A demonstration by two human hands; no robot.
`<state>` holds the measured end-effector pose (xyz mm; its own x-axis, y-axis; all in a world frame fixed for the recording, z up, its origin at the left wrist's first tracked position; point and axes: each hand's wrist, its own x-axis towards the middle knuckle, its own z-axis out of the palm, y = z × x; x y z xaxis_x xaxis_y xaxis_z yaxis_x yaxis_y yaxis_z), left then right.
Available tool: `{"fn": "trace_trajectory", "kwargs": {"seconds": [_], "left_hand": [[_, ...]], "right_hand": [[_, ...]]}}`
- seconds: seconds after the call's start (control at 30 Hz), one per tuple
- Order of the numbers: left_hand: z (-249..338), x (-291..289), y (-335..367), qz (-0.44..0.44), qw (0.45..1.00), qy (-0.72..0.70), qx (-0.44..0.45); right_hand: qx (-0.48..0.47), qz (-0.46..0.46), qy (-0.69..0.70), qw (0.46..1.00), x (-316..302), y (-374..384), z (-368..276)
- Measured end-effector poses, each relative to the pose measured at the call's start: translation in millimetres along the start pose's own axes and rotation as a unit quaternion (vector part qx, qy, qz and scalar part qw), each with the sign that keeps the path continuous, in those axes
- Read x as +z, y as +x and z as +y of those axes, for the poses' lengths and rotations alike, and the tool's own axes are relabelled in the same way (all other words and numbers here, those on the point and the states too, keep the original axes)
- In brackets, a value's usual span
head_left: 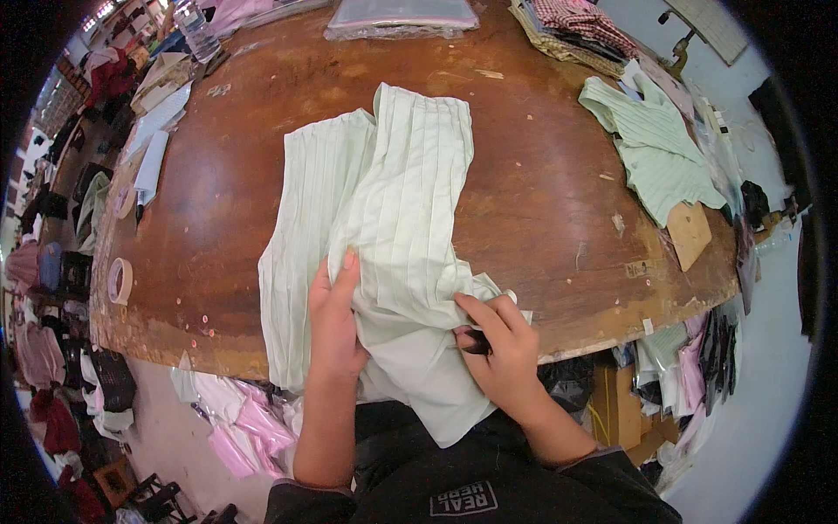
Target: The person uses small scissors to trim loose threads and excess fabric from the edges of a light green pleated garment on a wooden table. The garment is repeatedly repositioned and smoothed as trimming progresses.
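Note:
A pale green pleated garment (410,175) lies over the front middle of the wooden table, its lower part hanging over the near edge toward my body. My left hand (336,319) grips the cloth near its middle, thumb on top and fingers partly tucked into a fold. At the garment's right side, my right hand (504,345) pinches the bunched edge between thumb and fingers. A small black object (477,341) sits inside the curl of that hand; its kind is mostly hidden by the fingers.
A second green pleated piece (655,148) lies at the table's right, beside a tan card (689,234). Folded checked cloth (576,31) and clear plastic bags (401,16) rest at the far side. Tape rolls (120,281) and a water bottle (197,35) stand along the left.

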<state>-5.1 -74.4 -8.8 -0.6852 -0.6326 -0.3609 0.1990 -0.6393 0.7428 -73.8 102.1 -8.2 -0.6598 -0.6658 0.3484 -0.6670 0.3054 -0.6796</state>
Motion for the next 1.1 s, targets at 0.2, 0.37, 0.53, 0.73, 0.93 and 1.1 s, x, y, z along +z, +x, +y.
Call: {"fn": "trace_trajectory", "kwargs": {"seconds": [0.2,0.37,0.53,0.73,0.93,1.1], "left_hand": [[-3,0,1,-0.023,0.999,-0.026,0.003],[-2,-1,-2,-0.028,0.998,-0.055,-0.005],[-3,-1,-1,-0.027,0.999,-0.044,0.000],[0,2,-4,-0.029,0.999,-0.035,0.004],[0,0,-3,-0.030,0.999,-0.029,-0.005],[1,2,-3,-0.018,0.999,-0.026,-0.009]], "right_hand": [[0.019,0.010,0.007,1.000,-1,4,4],[0.019,0.013,-0.005,1.000,-5,8,8],[-0.007,0.036,0.013,0.999,-8,11,2],[-0.023,0.069,0.024,0.997,-17,24,-17],[0.001,0.037,-0.040,0.999,-31,40,-42],[-0.008,-0.016,-0.048,0.999,-28,46,-40]]}}
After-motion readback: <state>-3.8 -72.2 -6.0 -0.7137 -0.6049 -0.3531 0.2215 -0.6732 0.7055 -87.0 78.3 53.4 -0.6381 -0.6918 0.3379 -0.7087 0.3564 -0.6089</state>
